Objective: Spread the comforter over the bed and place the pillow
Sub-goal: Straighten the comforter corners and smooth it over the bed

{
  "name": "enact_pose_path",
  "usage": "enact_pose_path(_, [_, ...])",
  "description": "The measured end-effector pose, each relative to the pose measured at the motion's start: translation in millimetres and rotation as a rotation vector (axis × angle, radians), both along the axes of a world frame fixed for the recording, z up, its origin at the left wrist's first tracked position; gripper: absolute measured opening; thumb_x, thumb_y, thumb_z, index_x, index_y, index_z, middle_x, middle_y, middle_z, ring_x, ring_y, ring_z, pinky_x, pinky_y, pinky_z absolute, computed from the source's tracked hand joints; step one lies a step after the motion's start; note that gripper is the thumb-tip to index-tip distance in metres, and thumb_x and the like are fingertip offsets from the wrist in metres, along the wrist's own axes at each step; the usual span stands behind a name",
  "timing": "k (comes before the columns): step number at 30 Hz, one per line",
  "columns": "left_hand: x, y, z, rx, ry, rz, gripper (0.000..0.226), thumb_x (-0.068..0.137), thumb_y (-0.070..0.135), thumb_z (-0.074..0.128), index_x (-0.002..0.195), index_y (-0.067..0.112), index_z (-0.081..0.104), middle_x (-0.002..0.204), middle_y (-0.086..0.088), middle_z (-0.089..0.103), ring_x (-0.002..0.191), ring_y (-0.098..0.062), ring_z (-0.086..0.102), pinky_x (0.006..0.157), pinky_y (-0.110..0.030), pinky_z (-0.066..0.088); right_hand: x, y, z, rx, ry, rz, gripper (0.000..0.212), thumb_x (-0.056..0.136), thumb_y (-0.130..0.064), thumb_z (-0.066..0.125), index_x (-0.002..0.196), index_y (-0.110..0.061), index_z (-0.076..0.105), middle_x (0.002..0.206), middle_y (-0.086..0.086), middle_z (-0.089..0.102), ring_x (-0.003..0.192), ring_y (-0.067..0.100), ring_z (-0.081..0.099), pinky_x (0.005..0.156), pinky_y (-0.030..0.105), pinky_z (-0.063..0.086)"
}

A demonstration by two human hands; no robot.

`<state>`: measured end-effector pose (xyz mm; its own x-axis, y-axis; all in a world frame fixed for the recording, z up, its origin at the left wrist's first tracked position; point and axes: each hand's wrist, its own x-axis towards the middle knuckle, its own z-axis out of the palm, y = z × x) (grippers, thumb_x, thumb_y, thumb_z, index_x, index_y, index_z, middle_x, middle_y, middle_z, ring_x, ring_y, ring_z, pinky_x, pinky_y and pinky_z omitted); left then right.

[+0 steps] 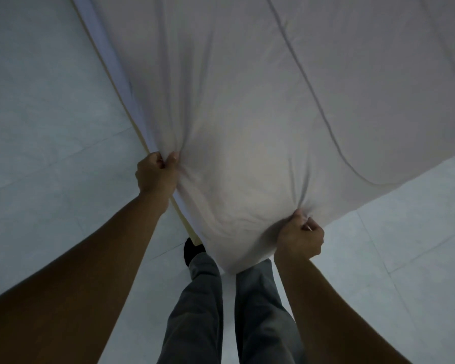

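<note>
Both hands clamp bunched comforter (247,106) at the bed's (111,82) corner, left hand (156,173) on the side edge, right hand (300,239) on the foot edge, mid-spread; next, tug it square, pillow nowhere in view

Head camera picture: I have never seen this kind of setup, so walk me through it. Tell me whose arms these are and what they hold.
There is no machine here. A person wears one wide camera on the head, looking forward and down, so the two arms reaching in from below are their own. The left hand and the right hand each grip a bunch of the pale comforter near its closest corner, and folds run out from both grips. The comforter lies over the bed, whose edge shows as a strip on the left. Around it is pale tiled floor. Below are the person's grey trousers and one dark sock. No pillow is in view.
</note>
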<state>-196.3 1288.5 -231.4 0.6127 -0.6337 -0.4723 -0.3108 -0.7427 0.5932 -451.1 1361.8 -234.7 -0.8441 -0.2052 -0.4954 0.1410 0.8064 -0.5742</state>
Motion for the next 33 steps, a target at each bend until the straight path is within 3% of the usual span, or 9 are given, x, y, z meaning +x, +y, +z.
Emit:
enact_pose_path(3, [3, 2, 5, -0.029, -0.094, -0.050, 0.043, 0.091, 0.040, 0.065, 0.070, 0.003, 0.057, 0.067, -0.014, 0.059, 0.067, -0.027, 0.055, 0.061, -0.030, 0.036, -17, 2, -3, 0.057, -0.076, -0.017, 0.021, 0.091, -0.028, 0.073, 0.100, -0.009, 0.068, 0.091, 0.004, 0.064, 0.087, 0.023, 0.062, 0.088, 0.027, 0.048])
enact_pose_path(8, [2, 5, 19, -0.108, -0.170, -0.047, 0.040, 0.089, 0.038, 0.067, 0.065, 0.009, 0.054, 0.058, -0.005, 0.053, 0.066, -0.026, 0.053, 0.064, -0.029, 0.038, -35, 9, -1, 0.011, -0.018, 0.020, 0.019, 0.086, -0.026, 0.078, 0.088, -0.010, 0.067, 0.087, 0.005, 0.069, 0.082, 0.025, 0.066, 0.090, 0.036, 0.055])
enact_pose_path(13, [-9, 5, 22, 0.045, -0.034, 0.014, 0.036, 0.090, 0.035, 0.069, 0.077, 0.002, 0.064, 0.077, -0.016, 0.066, 0.080, -0.032, 0.065, 0.068, -0.037, 0.053, -50, 27, -7, 0.046, -0.120, 0.072, 0.021, 0.083, -0.028, 0.080, 0.082, -0.012, 0.066, 0.088, 0.007, 0.071, 0.089, 0.029, 0.068, 0.096, 0.046, 0.056])
enact_pose_path(16, [-8, -7, 17, 0.089, 0.181, 0.127, 0.039, 0.089, 0.036, 0.071, 0.103, 0.000, 0.069, 0.105, -0.018, 0.070, 0.093, -0.034, 0.067, 0.081, -0.044, 0.060, -61, 21, -9, -0.078, -0.222, -0.064, 0.027, 0.083, -0.031, 0.077, 0.099, -0.012, 0.068, 0.098, 0.005, 0.071, 0.095, 0.026, 0.068, 0.092, 0.042, 0.058])
enact_pose_path(18, [-15, -5, 16, 0.081, 0.315, 0.162, 0.054, 0.086, 0.044, 0.071, 0.121, 0.004, 0.063, 0.117, -0.010, 0.064, 0.103, -0.032, 0.062, 0.081, -0.041, 0.059, -67, 14, -13, -0.094, -0.248, -0.174, 0.046, 0.082, -0.048, 0.072, 0.114, -0.016, 0.066, 0.111, 0.004, 0.069, 0.102, 0.024, 0.066, 0.091, 0.040, 0.058])
enact_pose_path(21, [-31, 18, 6, 0.072, 0.355, 0.124, 0.061, 0.075, 0.058, 0.074, 0.115, 0.013, 0.063, 0.117, -0.005, 0.066, 0.105, -0.028, 0.063, 0.088, -0.043, 0.056, -66, 2, -23, -0.050, -0.278, -0.202, 0.064, 0.083, -0.064, 0.062, 0.121, -0.013, 0.065, 0.119, 0.006, 0.067, 0.110, 0.026, 0.062, 0.098, 0.044, 0.053])
enact_pose_path(25, [-34, 39, -5, -0.002, 0.242, 0.102, 0.037, 0.084, 0.042, 0.075, 0.101, 0.010, 0.065, 0.103, -0.007, 0.069, 0.094, -0.025, 0.064, 0.081, -0.031, 0.051, -80, 5, -34, 0.001, -0.213, -0.193, 0.047, 0.087, -0.050, 0.070, 0.103, -0.005, 0.070, 0.103, 0.010, 0.071, 0.097, 0.029, 0.066, 0.088, 0.034, 0.053])
enact_pose_path(28, [-30, 38, -5, 0.007, 0.199, 0.089, 0.037, 0.084, 0.040, 0.076, 0.096, 0.007, 0.065, 0.099, -0.010, 0.068, 0.088, -0.024, 0.062, 0.076, -0.030, 0.048, -102, 21, -39, 0.031, -0.178, -0.114, 0.049, 0.084, -0.045, 0.076, 0.101, 0.000, 0.069, 0.103, 0.014, 0.072, 0.094, 0.030, 0.068, 0.089, 0.035, 0.055])
enact_pose_path(33, [-35, 30, 8, 0.133, 0.149, 0.065, 0.055, 0.081, 0.039, 0.078, 0.120, 0.004, 0.060, 0.122, -0.016, 0.064, 0.110, -0.036, 0.061, 0.090, -0.040, 0.052, -102, 11, -24, 0.049, -0.142, -0.094, 0.029, 0.082, -0.017, 0.073, 0.110, -0.012, 0.066, 0.107, 0.009, 0.068, 0.089, 0.026, 0.066, 0.085, 0.032, 0.056])
